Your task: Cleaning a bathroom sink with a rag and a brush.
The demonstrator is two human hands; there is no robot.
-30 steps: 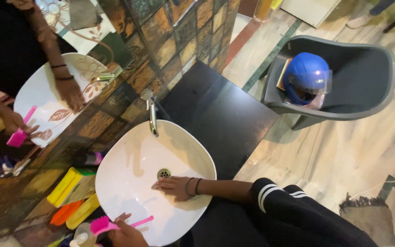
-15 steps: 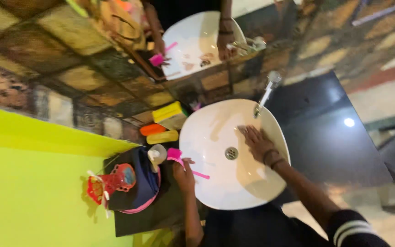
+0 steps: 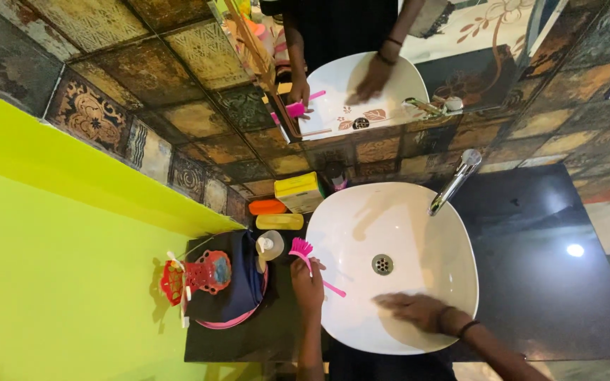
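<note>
Head view, only one I've got. Risks first, as I judge them:

- Left hand point(image 3: 308, 283) is clenched round the pink brush point(image 3: 311, 264) right at the basin's point(image 3: 453, 233) left rim, bristles up and out over the counter side. The white pump bottle point(image 3: 268, 247) stands just beside the bristles. A loose swing could knock it over onto the dark bundle point(image 3: 238, 282) next to it.
- Right hand point(image 3: 411, 309) is flat on the inside of the basin near its front edge, between the drain point(image 3: 383, 264) and the rim. The glazed surface looks slick; if weight goes on that palm it could slide.
- The tap point(image 3: 453, 185) spout overhangs the back right of the basin. A hand coming up fast from the bowl could clip it.
- Orange bar point(image 3: 267, 207), yellow bar point(image 3: 279, 221) and yellow box point(image 3: 298, 190) crowd the counter's back left, close to the brush arm's path.

Pose:

- Left forearm comes straight up from the bottom edge, wrist roughly straight, fist closed on the brush handle; the handle's tail pokes out over the bowl toward the drain.
- Right forearm enters from the bottom right, dark bands at the wrist, fingers spread, palm down, holding nothing. It looks motion-blurred.

Black counter point(image 3: 531, 296) to the right of the basin carries only a light reflection. The mirror point(image 3: 404, 77) above repeats both hands.
</note>
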